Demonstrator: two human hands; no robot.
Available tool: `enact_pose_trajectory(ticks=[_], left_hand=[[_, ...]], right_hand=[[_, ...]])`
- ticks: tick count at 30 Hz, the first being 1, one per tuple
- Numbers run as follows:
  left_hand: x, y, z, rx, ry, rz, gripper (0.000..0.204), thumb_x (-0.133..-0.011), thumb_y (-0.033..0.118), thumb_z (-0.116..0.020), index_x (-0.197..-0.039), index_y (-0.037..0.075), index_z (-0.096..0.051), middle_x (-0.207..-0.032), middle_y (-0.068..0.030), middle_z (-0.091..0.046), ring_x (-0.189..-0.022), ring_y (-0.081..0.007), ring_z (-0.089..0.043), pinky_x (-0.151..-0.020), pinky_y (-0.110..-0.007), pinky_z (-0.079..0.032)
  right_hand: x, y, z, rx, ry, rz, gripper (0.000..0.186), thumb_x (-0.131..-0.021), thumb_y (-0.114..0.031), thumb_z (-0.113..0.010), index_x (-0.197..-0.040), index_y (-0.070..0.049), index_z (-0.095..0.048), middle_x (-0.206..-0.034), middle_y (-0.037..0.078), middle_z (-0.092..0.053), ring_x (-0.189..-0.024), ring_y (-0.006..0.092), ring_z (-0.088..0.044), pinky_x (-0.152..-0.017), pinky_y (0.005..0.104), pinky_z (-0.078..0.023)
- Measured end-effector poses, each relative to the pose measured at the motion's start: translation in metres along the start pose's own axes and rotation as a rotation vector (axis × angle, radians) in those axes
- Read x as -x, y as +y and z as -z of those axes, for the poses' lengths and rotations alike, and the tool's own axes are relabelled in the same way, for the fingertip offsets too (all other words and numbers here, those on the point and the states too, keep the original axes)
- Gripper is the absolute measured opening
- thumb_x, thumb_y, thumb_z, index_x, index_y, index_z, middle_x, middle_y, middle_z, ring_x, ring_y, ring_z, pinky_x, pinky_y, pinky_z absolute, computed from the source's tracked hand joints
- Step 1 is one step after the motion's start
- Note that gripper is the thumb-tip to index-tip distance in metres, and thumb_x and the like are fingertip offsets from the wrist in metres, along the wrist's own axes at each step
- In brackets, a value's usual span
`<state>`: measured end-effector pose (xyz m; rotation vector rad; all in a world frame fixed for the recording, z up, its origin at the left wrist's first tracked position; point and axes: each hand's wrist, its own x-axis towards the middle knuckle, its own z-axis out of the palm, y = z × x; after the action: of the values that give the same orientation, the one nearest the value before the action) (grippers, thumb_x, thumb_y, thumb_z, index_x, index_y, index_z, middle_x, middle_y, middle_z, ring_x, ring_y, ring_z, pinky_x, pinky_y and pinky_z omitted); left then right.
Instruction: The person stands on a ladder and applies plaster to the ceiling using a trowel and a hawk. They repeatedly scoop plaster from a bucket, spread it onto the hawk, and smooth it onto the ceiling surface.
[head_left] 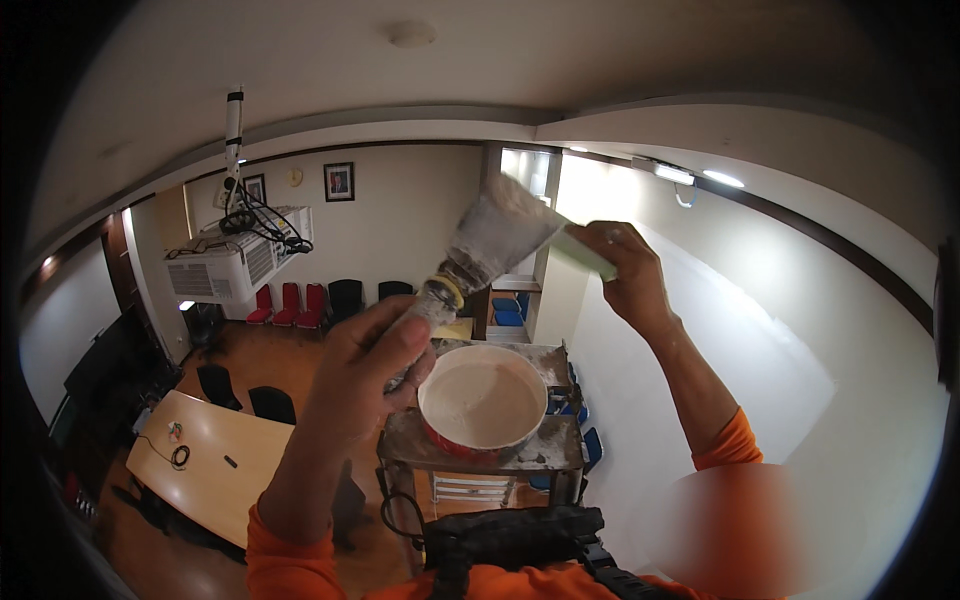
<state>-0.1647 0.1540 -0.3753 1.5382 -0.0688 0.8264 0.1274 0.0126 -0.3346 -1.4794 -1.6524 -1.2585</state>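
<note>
My left hand (372,362) is closed around the handle of a wide putty knife (492,240), its blade smeared with pale filler and pointing up and to the right. My right hand (632,278) grips a flat light-green spreader (590,252). Its edge meets the upper right of the putty knife's blade; whether they touch or only overlap in view, I cannot tell. Below both tools stands a round bucket (428,425), white at the rim and red outside, with creamy filler in it. The bucket rests on a stained ladder platform (552,442).
A projector (235,262) with dangling cables hangs from the ceiling at left. Far below are a wooden table (220,455) and red chairs (285,305). The wall (690,370) on my right has a bright white patch. A black strap pack (515,535) lies against my front.
</note>
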Motion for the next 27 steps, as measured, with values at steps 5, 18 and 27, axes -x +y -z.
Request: enact_pose_trajectory(ticks=[5, 18, 27], left_hand=[[-0.018, 0.0, 0.014, -0.319, 0.086, -0.284, 0.033, -0.097, 0.026, -0.055, -0.117, 0.0, -0.055, -0.075, -0.0038, -0.057, -0.06, -0.0068, -0.05, -0.053, -0.02, -0.039], [-0.059, -0.048, 0.037, -1.16, 0.325, -0.965, 0.036, -0.084, 0.012, -0.067, -0.12, 0.01, -0.063, -0.091, -0.0093, -0.061, -0.081, -0.0262, -0.057, -0.073, -0.037, -0.046], [-0.012, -0.078, 0.042, -1.005, 0.217, -0.518, 0.033, -0.082, 0.006, -0.063, -0.114, 0.0, -0.061, -0.106, -0.0172, -0.063, -0.1, -0.0333, -0.059, -0.09, -0.043, -0.044]], right_hand=[[0.02, -0.018, 0.0, -0.805, -0.041, -0.762, 0.026, -0.087, -0.009, -0.061, -0.112, 0.002, -0.059, -0.099, 0.014, -0.066, -0.082, 0.0212, -0.064, -0.065, 0.0322, -0.053], [0.031, -0.099, 0.023, -2.176, 0.268, -1.186, 0.03, -0.09, -0.016, -0.058, -0.112, 0.004, -0.054, -0.094, 0.014, -0.066, -0.058, 0.0168, -0.063, -0.04, 0.0224, -0.048], [0.003, -0.067, 0.069, -1.403, 0.703, -0.654, 0.027, -0.086, -0.01, -0.066, -0.108, 0.002, -0.058, -0.093, 0.01, -0.066, -0.071, 0.0192, -0.067, -0.055, 0.03, -0.057]])
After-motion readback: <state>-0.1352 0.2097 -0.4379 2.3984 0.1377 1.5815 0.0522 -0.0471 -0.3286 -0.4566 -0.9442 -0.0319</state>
